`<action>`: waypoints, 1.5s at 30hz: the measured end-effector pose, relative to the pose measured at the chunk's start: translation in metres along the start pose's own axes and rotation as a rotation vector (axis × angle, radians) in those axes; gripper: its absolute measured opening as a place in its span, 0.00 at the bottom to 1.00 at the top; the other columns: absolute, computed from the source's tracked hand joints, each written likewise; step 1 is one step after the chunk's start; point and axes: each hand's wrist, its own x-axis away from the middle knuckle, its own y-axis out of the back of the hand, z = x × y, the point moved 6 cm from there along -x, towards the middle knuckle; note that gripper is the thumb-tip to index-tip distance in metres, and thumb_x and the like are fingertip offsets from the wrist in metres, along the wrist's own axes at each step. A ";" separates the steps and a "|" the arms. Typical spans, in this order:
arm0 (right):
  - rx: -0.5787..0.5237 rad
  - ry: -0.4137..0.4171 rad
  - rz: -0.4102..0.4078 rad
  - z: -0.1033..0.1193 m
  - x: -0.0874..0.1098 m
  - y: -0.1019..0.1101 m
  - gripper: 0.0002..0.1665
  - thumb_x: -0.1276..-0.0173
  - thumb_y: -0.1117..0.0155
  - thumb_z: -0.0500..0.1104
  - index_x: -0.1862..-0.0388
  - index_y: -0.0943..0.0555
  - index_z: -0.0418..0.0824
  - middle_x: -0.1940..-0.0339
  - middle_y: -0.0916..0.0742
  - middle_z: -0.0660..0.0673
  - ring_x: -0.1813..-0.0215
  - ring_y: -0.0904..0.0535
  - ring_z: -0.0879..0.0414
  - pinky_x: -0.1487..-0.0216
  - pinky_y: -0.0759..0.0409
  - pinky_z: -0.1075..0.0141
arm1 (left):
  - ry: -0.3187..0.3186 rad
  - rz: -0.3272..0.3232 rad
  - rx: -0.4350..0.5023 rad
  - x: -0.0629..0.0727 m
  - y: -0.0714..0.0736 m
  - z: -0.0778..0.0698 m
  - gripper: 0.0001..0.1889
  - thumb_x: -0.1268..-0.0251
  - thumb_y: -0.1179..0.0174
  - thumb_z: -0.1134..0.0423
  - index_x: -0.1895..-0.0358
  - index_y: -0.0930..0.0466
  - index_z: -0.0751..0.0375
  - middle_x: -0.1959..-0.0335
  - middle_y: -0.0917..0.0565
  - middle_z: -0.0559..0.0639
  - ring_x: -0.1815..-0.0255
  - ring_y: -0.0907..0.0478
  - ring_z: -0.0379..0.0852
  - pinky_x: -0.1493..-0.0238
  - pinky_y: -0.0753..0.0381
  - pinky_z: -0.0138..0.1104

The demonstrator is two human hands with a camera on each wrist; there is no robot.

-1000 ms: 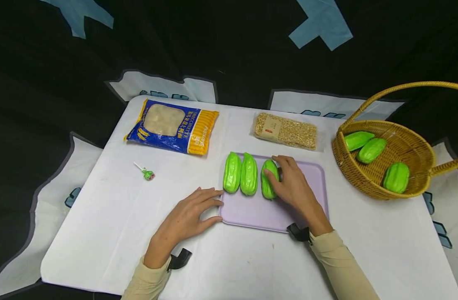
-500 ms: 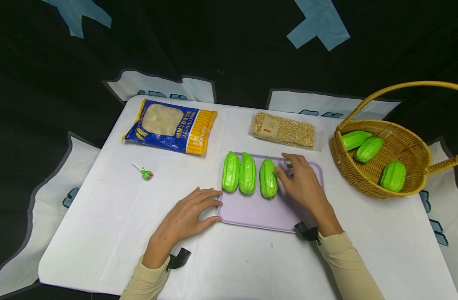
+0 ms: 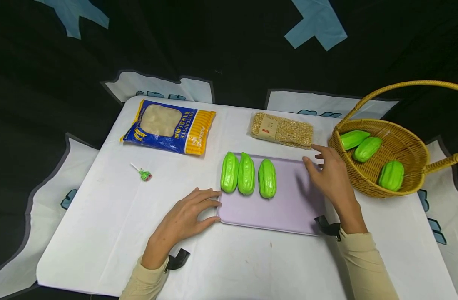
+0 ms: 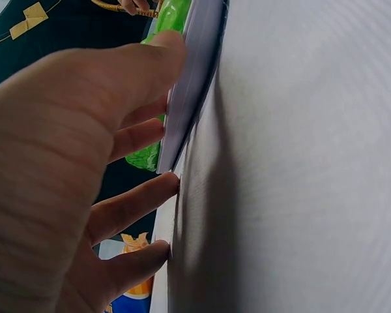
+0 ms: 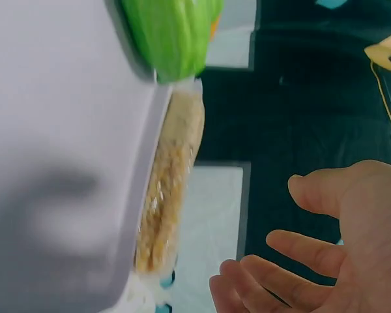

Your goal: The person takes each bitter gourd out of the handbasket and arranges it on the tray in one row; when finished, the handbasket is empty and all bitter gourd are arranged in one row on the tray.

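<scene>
Three bright green, ridged, melon-like vegetables, the left (image 3: 229, 172), the middle (image 3: 246, 173) and the right (image 3: 267, 178), lie side by side on the left half of a lilac tray (image 3: 289, 208). My left hand (image 3: 185, 214) rests by the tray's left edge, fingers spread; in the left wrist view its thumb and some fingertips touch the rim. Over the tray's right edge hovers my right hand (image 3: 330, 175), holding nothing, its fingers loosely bent. A wicker basket (image 3: 418, 146) just right of it contains three more green vegetables (image 3: 392, 176).
Behind the tray lies a clear bag of yellow grains (image 3: 289, 131). At the back left is a blue and yellow pasta bag (image 3: 169, 127), with a small lollipop (image 3: 144, 174) in front of it. The basket's tall handle (image 3: 412, 84) arches above the table's right side.
My right hand has released the rightmost vegetable on the tray and moved right towards the basket. My left hand and the vegetables stay in place.
</scene>
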 end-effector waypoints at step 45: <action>0.225 -0.438 0.143 -0.151 -0.036 0.077 0.47 0.15 0.52 0.61 0.12 0.48 0.32 0.19 0.43 0.18 0.26 0.40 0.21 0.28 0.34 0.21 | 0.005 -0.015 0.007 0.000 0.000 0.000 0.20 0.37 0.20 0.50 0.46 0.09 0.55 0.31 0.16 0.49 0.28 0.21 0.51 0.20 0.29 0.58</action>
